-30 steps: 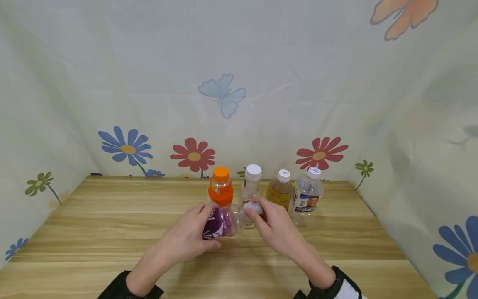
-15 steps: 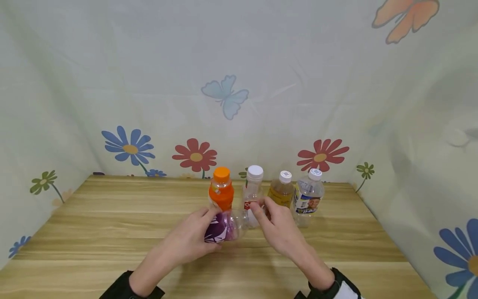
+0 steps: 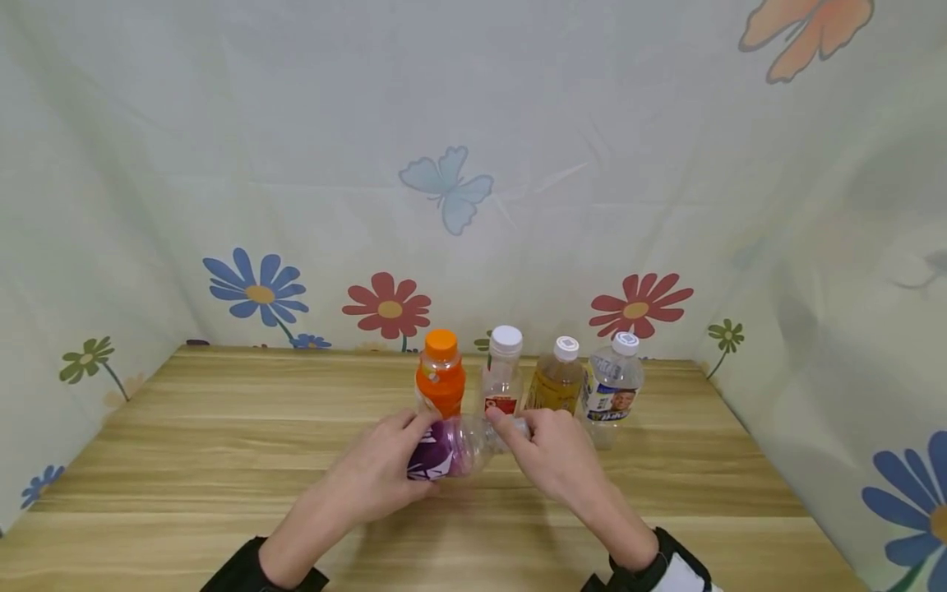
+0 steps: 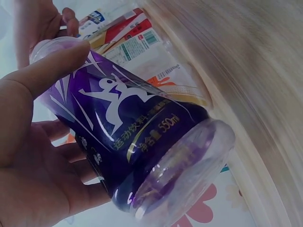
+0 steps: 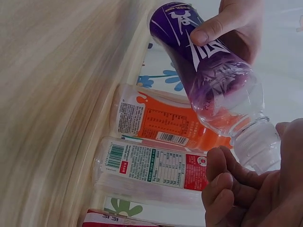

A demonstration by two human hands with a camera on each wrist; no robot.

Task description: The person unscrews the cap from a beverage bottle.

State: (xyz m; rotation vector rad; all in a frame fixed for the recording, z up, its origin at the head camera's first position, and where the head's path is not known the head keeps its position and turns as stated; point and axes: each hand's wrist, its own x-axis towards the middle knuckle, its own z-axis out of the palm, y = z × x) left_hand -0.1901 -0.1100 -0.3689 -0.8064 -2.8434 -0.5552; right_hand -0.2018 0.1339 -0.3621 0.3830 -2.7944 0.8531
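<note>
A clear sports drink bottle [image 3: 442, 449] with a purple label lies tilted on its side in front of me, its neck toward the right. My left hand [image 3: 373, 464] grips it around the label, and the left wrist view shows the thumb across the purple wrap [image 4: 113, 104]. At the neck, my right hand [image 3: 555, 452] holds the white cap [image 5: 258, 144] between thumb and curled fingers. Most of the cap is hidden by that hand in the head view.
Behind the hands stand an orange-capped bottle [image 3: 441, 374], a clear white-capped bottle [image 3: 505, 370], a bottle of yellowish drink [image 3: 555, 382] and a clear labelled bottle [image 3: 612, 386]. They are on a wooden table [image 3: 244, 411] backed by a flowered cloth [image 3: 311, 205].
My right fingers loosened from the cap half a second ago, showing it, and now close around it again. The left hand keeps its grip; the bottle barely shifts.
</note>
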